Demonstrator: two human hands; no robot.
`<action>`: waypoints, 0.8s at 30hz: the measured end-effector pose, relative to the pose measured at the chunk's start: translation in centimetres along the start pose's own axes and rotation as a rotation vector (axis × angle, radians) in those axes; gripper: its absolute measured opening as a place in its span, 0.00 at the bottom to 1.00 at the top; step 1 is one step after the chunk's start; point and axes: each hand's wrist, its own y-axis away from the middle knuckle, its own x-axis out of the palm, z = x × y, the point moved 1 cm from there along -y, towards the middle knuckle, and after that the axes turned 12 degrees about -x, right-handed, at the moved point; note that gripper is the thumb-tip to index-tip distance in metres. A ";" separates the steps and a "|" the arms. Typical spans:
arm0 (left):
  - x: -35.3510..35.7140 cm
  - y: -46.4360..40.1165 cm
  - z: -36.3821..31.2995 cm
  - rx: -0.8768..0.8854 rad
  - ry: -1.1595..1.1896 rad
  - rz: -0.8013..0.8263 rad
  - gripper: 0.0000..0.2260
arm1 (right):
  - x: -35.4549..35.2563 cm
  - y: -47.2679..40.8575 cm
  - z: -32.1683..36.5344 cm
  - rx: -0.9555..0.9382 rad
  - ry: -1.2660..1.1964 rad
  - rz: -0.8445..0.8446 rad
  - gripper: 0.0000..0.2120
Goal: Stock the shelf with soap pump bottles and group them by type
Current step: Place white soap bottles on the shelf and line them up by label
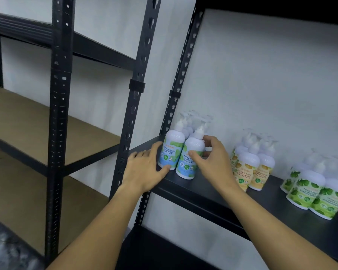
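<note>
Bottles of the cool mint type stand upright at the far left end of the black shelf (185, 185), tight against the upright post (176, 90); long axis vertical, pumps up, labels facing out. 2 are in front: left mint bottle (171, 151) and right mint bottle (191, 158), touching side by side, w/ more of the same type behind them (count unclear, pump heads blurred). Left hand (144, 170) is at the left flank of the left mint bottle, fingers mostly straight along its side, thumb touching low at its front base, so a flat, loose grip that steadies rather than clamps. Right hand (213, 158) curls around the right mint bottle from the right side, thumb on the label front, fingers wrapped toward the back near the shoulder: a narrow grip holding that bottle. So each bottle lies just inboard of its nearer hand; the pair sits between the 2 hands. Probably next is squeezing the 2 into line w/ the row, pushing inward and back. Yellow-label group (250, 168) stands apart to the right, green-label group (312, 190) further right again, gaps between types. Risk: tall, narrow bottles may tip if pushed high.
</note>
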 end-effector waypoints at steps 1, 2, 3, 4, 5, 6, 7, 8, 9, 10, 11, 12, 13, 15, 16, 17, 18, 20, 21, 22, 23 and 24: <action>0.0 0.1 0.1 0.015 0.022 -0.024 0.33 | 0.0 0.1 0.0 0.003 -0.001 -0.004 0.25; 0.1 0.1 0.2 0.031 0.039 -0.044 0.34 | 0.1 0.1 -0.1 0.004 -0.001 -0.009 0.27; 0.1 0.1 0.2 0.047 0.051 -0.060 0.34 | 0.2 0.2 -0.1 0.002 0.001 -0.015 0.29; 0.1 0.1 0.3 0.060 0.058 -0.074 0.35 | 0.3 0.2 -0.2 -0.003 0.004 -0.020 0.30; 0.2 0.0 0.4 0.070 0.061 -0.085 0.34 | 0.3 0.2 -0.1 -0.009 0.008 -0.023 0.30; 0.3 0.0 0.4 0.076 0.060 -0.091 0.34 | 0.4 0.2 -0.1 -0.013 0.014 -0.026 0.30; 0.4 -0.1 0.5 0.078 0.056 -0.094 0.34 | 0.4 0.2 0.0 -0.014 0.023 -0.029 0.30; 0.4 -0.1 0.6 0.077 0.049 -0.097 0.34 | 0.4 0.2 0.0 -0.012 0.030 -0.031 0.30; 0.5 -0.1 0.6 0.076 0.041 -0.099 0.34 | 0.4 0.2 0.0 -0.007 0.038 -0.030 0.30; 0.6 -0.1 0.6 0.077 0.033 -0.102 0.34 | 0.4 0.1 0.0 -0.004 0.042 -0.028 0.30; 0.6 -0.1 0.7 0.077 0.028 -0.105 0.34 | 0.5 0.2 0.0 -0.002 0.046 -0.026 0.30; 0.7 -0.1 0.7 0.076 0.025 -0.107 0.34 | 0.5 0.2 0.0 -0.002 0.048 -0.025 0.30; 0.7 -0.1 0.7 0.076 0.021 -0.109 0.34 | 0.6 0.2 0.0 -0.002 0.052 -0.026 0.31; 0.7 -0.1 0.7 0.075 0.011 -0.109 0.35 | 0.6 0.3 0.1 -0.008 0.062 -0.029 0.31; 0.7 -0.2 0.7 0.073 0.007 -0.104 0.35 | 0.6 0.3 0.1 -0.013 0.070 -0.027 0.31; 0.7 -0.2 0.7 0.069 0.003 -0.098 0.35 | 0.6 0.2 0.2 -0.015 0.079 -0.019 0.32; 0.6 -0.1 0.7 0.065 0.000 -0.091 0.35 | 0.5 0.2 0.4 -0.014 0.084 -0.006 0.32; 0.6 0.0 0.6 0.053 0.003 -0.054 0.35 | 0.2 0.3 0.7 -0.006 0.088 0.030 0.33; 0.5 0.1 0.4 0.041 0.021 -0.025 0.34 | -0.1 0.4 0.8 0.004 0.092 0.051 0.34; 0.4 0.3 0.3 0.023 0.051 0.006 0.34 | -0.5 0.6 0.8 0.019 0.100 0.071 0.35; 0.4 0.5 0.2 0.005 0.088 0.031 0.34 | -1.0 0.7 0.9 0.035 0.113 0.088 0.35; 0.2 0.8 0.1 -0.008 0.125 0.042 0.34 | -1.6 0.9 0.9 0.050 0.136 0.108 0.35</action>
